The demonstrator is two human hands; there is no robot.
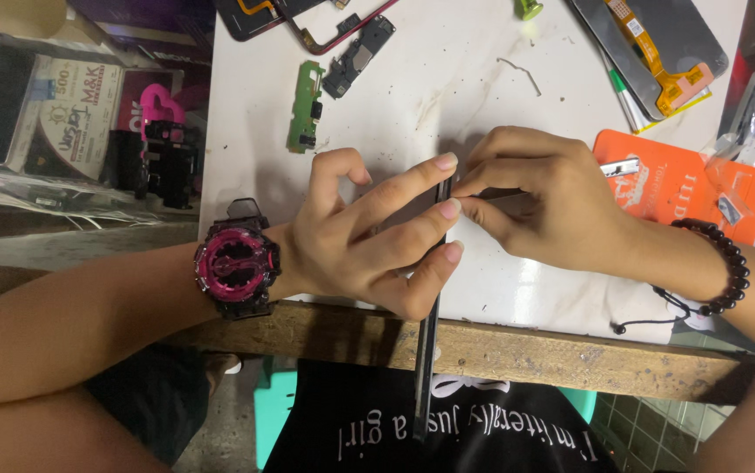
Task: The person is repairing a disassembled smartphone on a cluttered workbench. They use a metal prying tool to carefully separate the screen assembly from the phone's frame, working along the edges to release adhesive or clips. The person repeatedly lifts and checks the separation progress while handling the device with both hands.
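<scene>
Head view: left hand [368,236] fingers grasping thin phone [430,350] edge-on over bench [482,88]; right hand [544,201] fingers pinching its top edge; green circuit board [307,105] well apart.

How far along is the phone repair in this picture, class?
Done: the phone is opened; a green circuit board and a dark frame lie loose on the white table. In hand: the left hand holds the thin phone on edge while the right hand works at its rim. Left: the loose parts are not yet back in.
</scene>
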